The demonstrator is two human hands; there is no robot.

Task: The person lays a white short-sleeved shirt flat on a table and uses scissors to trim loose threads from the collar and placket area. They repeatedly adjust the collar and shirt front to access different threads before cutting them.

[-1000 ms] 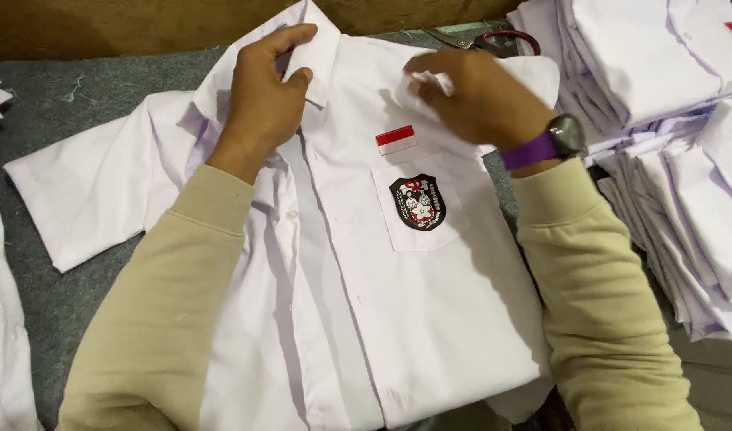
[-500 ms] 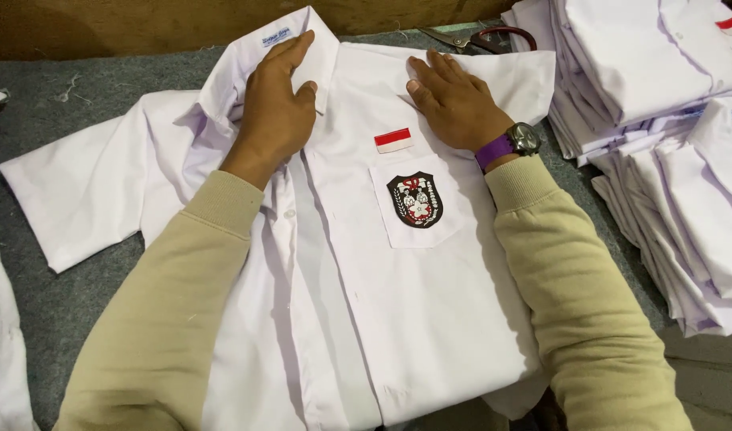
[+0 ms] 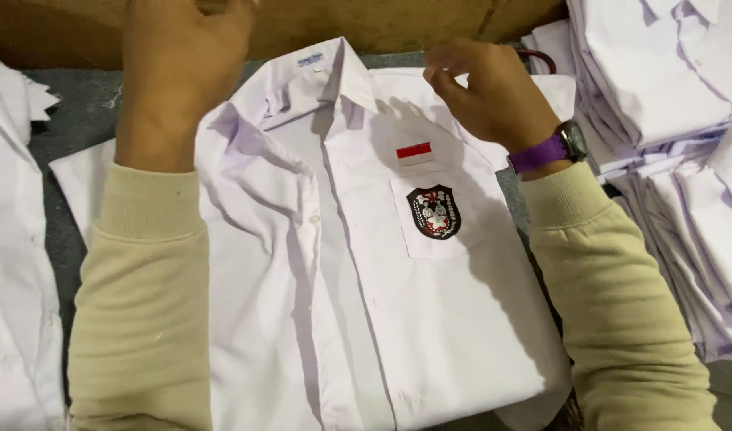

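A grey felt-covered table (image 3: pixel 78 120) runs up to a brown wooden wall at the far side, and a white shirt (image 3: pixel 382 319) with a black chest badge (image 3: pixel 434 211) and a small red-and-white strip lies face up in the middle of it, collar at the far end. The left hand (image 3: pixel 178 68) hovers above the shirt's far left shoulder, fingers loosely spread and holding nothing, while the right hand (image 3: pixel 489 96), wearing a purple-strapped watch (image 3: pixel 553 148), hangs half-curled and empty over the far right shoulder. Stacks of folded white shirts (image 3: pixel 669 88) sit at the right, and more white cloth (image 3: pixel 11 263) lies at the left edge.
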